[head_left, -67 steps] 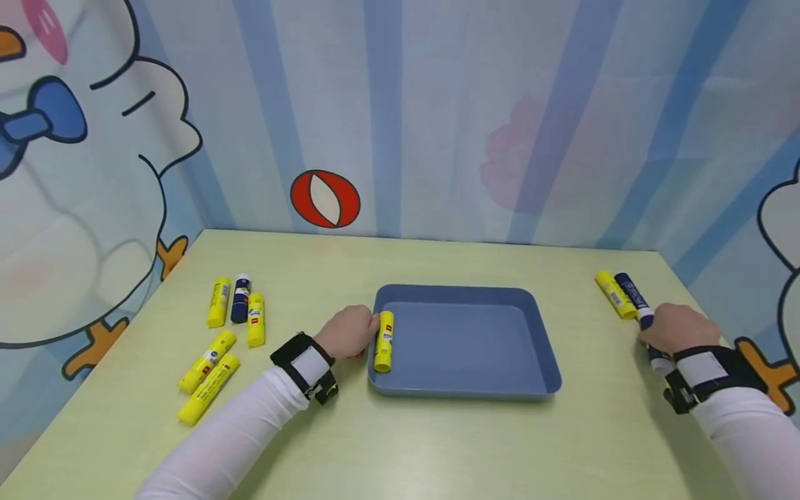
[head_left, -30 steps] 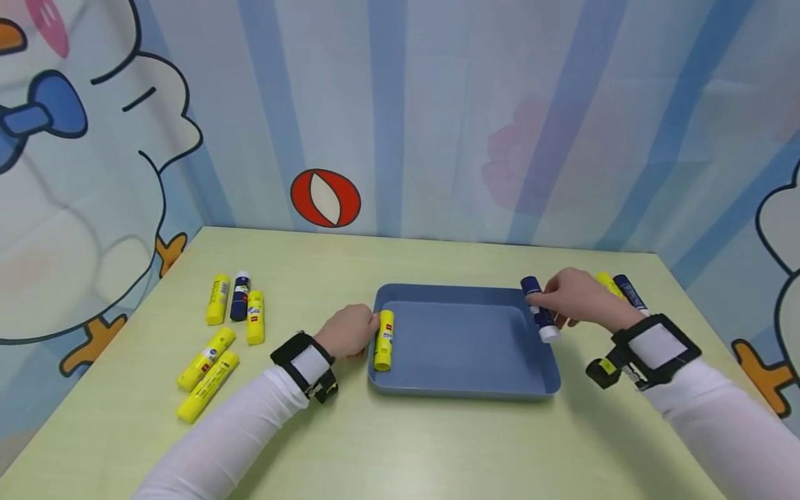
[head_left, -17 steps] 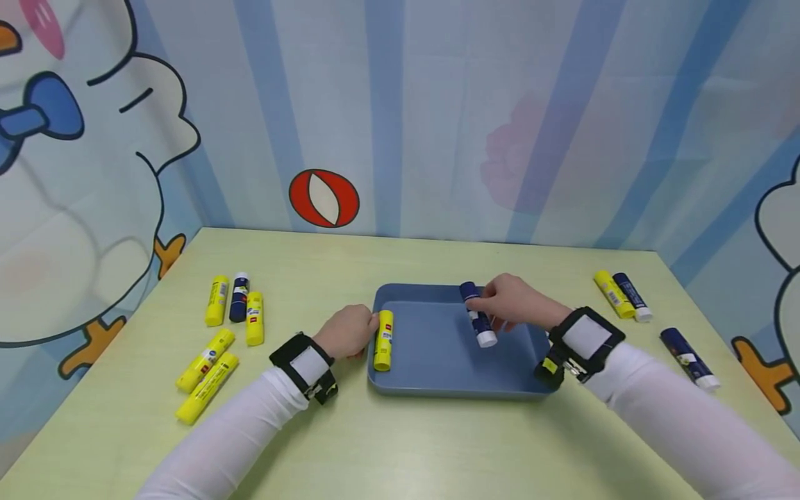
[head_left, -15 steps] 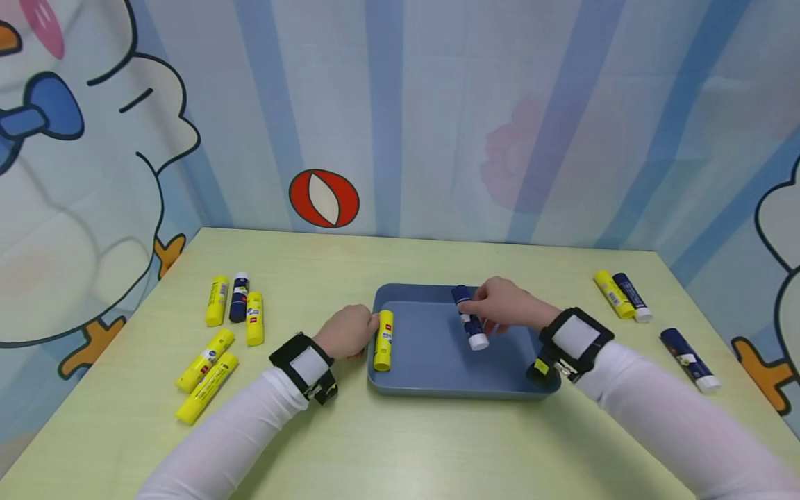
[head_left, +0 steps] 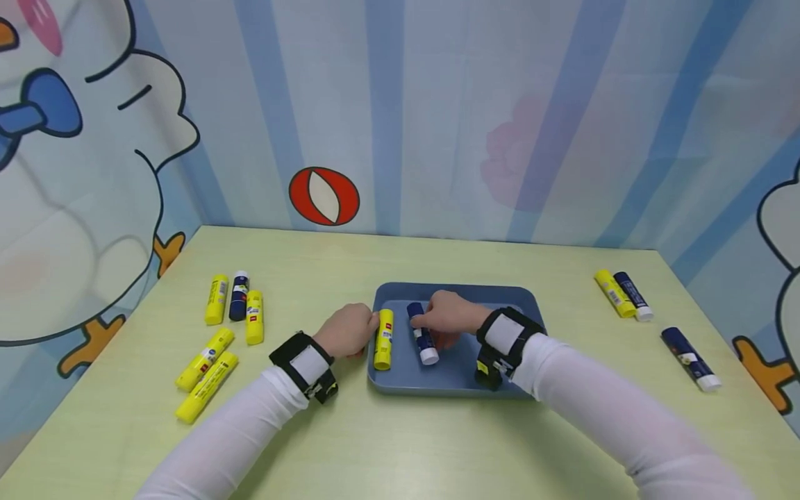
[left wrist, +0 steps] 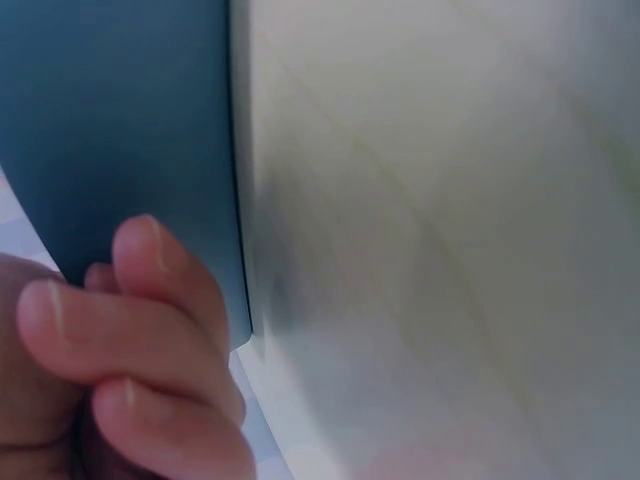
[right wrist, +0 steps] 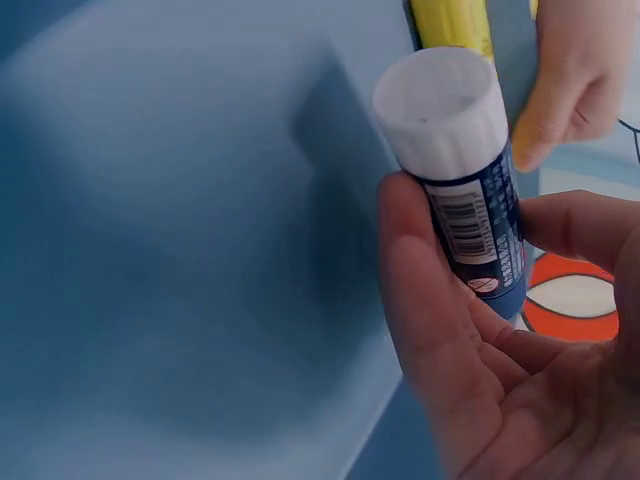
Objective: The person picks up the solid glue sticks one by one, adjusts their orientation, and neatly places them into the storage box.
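Note:
A blue-grey tray [head_left: 487, 390] lies on the table. My left hand [head_left: 345, 330] grips its left rim with curled fingers; in the left wrist view those fingers [left wrist: 150, 340] lie against the tray's outer wall. Inside, along the left wall, lies a yellow glue stick [head_left: 384, 340]. My right hand [head_left: 451, 314] pinches a navy glue stick with a white end [head_left: 422, 335] between thumb and fingers, just right of the yellow one. In the right wrist view the held glue stick [right wrist: 470, 210] shows its barcode. Whether it touches the tray floor I cannot tell.
At the table's left lie several yellow glue sticks [head_left: 205, 360] and one navy glue stick [head_left: 239, 296]. On the right are a yellow glue stick [head_left: 614, 294], a navy one beside it [head_left: 633, 296] and another navy one [head_left: 690, 360] nearer. A printed backdrop [head_left: 437, 139] stands behind.
My right hand has taken a navy glue stick from the table's right side and carried it left over the tray, lower and close to the yellow one. My left hand has stayed at the rim.

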`<state>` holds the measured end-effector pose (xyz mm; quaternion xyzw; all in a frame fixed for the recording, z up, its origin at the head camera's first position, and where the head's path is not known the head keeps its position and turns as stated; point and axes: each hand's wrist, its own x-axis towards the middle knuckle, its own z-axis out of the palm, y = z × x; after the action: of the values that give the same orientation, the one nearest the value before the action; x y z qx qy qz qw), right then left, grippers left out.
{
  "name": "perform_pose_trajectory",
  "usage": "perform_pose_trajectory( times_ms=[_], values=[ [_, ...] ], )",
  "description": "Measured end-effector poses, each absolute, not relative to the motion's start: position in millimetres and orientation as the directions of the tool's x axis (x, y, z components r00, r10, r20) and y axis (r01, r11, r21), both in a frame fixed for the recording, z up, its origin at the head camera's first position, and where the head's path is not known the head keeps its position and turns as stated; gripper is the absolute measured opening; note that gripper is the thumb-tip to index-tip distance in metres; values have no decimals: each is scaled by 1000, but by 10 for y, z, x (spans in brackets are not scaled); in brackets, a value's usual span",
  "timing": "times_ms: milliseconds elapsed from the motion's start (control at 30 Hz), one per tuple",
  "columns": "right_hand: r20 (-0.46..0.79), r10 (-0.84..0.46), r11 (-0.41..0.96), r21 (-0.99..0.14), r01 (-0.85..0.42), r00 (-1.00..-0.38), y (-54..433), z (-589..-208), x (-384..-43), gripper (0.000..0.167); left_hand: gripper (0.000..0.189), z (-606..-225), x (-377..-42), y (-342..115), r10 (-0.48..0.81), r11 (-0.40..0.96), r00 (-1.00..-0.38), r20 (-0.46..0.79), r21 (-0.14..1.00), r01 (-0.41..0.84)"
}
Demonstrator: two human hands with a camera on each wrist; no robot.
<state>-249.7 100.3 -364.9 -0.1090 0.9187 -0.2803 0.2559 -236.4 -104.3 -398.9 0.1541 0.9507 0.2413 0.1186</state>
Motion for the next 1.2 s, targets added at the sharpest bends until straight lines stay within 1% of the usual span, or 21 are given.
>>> perform_pose_trajectory(
  times_ms=[100, 267, 667, 1033, 1200],
  values=[
    [-429, -337, 828, -559, -47, -838, 922, -3684, -2506, 39, 48, -3980, -2359, -1038, 342, 838, -925, -166, 499, 220],
    [-457, -319, 832, -555, -14, -831, 832, -3705, -2509, 36, 46, -3984, -2365, -1024, 344, 841, -923, -174, 495, 220],
    [-496, -286, 837, -546, 38, -820, 687, -3736, -2533, 40, 44, -3994, -2381, -1033, 343, 849, -925, -166, 476, 229],
    [-482, -289, 823, -566, 43, -827, 678, -3764, -2532, 41, 45, -3996, -2387, -1026, 348, 846, -923, -163, 479, 234],
    [-462, -301, 823, -568, 16, -834, 700, -3737, -2535, 43, 45, -3991, -2379, -1026, 344, 847, -923, -172, 481, 227]
  ],
)
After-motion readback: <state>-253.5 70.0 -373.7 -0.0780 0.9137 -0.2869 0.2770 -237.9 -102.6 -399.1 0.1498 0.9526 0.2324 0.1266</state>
